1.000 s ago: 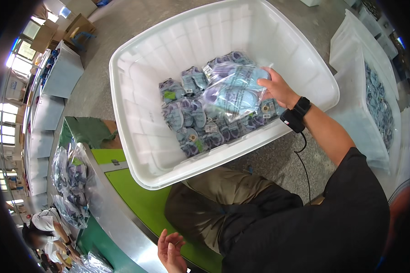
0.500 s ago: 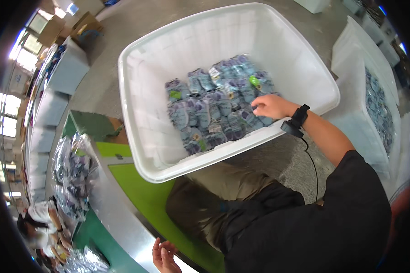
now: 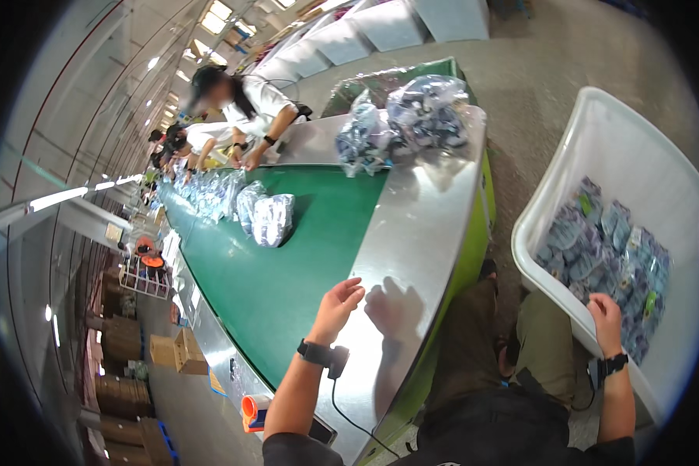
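Note:
My left hand point(image 3: 339, 307) is raised above the metal end plate point(image 3: 400, 256) of a green conveyor belt point(image 3: 318, 272). Its fingers are loosely bent and apart, with nothing in them. On the right, my right hand point(image 3: 606, 318) hangs over the near rim of a large white plastic bin point(image 3: 555, 175). Its fingers curl loosely above the contents, and I see nothing held. Inside the bin lie many clear-wrapped packs point(image 3: 598, 256) of grey-blue and purple goods, a few with green labels. Both wrists carry black bands with small devices.
Big clear bags of packs point(image 3: 427, 116) sit at the belt's far right corner. More wrapped bundles point(image 3: 272, 220) lie on the belt, where a co-worker in white point(image 3: 264, 109) handles items. An orange-and-white container point(image 3: 255, 412) stands near the left edge; cardboard boxes point(image 3: 180, 351) are beyond.
My view has swung left from the bin to the conveyor. My left hand has come up over the metal plate. My right hand has drawn back toward the bin's near rim.

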### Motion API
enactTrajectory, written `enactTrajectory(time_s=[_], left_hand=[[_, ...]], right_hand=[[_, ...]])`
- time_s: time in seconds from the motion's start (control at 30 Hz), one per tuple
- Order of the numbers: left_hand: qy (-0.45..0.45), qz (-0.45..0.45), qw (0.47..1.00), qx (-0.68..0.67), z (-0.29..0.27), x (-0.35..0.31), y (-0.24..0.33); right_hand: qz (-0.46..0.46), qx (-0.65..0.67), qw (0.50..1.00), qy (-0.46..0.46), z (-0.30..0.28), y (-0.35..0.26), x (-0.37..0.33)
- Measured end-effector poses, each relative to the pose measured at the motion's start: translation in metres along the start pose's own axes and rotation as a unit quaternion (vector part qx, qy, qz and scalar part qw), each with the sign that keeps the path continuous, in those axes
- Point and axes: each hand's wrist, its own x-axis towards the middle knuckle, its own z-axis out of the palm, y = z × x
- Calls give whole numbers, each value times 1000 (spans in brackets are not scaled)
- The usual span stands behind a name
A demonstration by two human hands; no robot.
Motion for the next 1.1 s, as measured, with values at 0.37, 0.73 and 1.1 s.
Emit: enactTrajectory(time_s=[0.37, 0.73, 1.1], left_hand=[[273, 33, 958, 81, -149, 146, -79], [406, 9, 840, 361, -247, 264, -97], [356, -65, 843, 398, -221, 235, -106]], right_hand=[[-34, -96, 994, 51, 6, 26, 3], [-5, -248, 969, 7, 15, -26, 3], [-21, -207, 978, 16, 17, -10, 4]])
